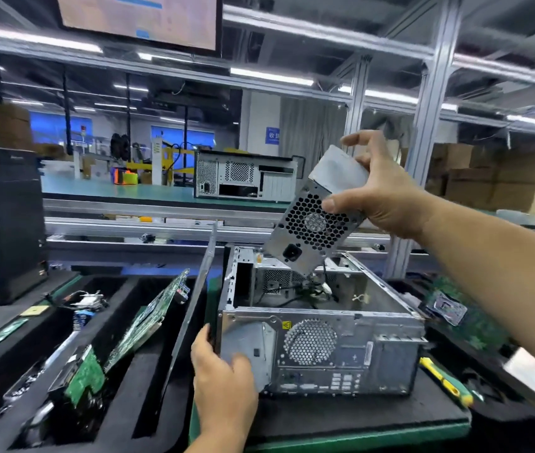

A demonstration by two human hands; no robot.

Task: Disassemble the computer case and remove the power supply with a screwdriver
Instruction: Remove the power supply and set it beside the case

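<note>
The open grey computer case (351, 351) lies on its side on a black mat, its rear panel facing me. My right hand (380, 191) grips the silver power supply (316, 217) and holds it tilted in the air above the case, honeycomb fan grille and power socket toward me. Cables trail from below it into the case. My left hand (223, 384) grips the case's near left corner, thumb on the rear panel. A yellow and green screwdriver (445, 382) lies on the mat to the right of the case.
A black foam tray (129, 325) at left holds circuit boards (148, 318) and a leaning dark side panel (194, 302). Another board (459, 315) lies at right. A black tower (14, 223) stands at far left, another case (243, 178) across the conveyor.
</note>
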